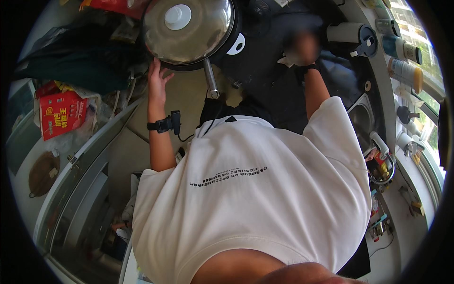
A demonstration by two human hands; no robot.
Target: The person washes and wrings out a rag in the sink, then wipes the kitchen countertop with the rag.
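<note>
A large dark pan (236, 26) at the top carries a domed metal lid (198, 41) with a white knob. Its steel handle (210, 80) points towards me. My left hand (159, 72) is at the pan's lower left edge, fingers apart and fingertips at the rim; whether they touch it is unclear. Farther right, over the black counter surface, is my right hand (305, 49), heavily blurred, so its grip is hidden. A crumpled whitish piece, perhaps tissue or cloth (285, 61), shows beside it. Both wrists wear black bands.
A lidded container (349, 37) lies in view right of my right hand, near bottles and jars (404, 72) along the windowsill. A sink (360, 113) with a faucet (381, 145) is at the right. Dark plastic bags (85, 67) and a red package (64, 113) are at the left.
</note>
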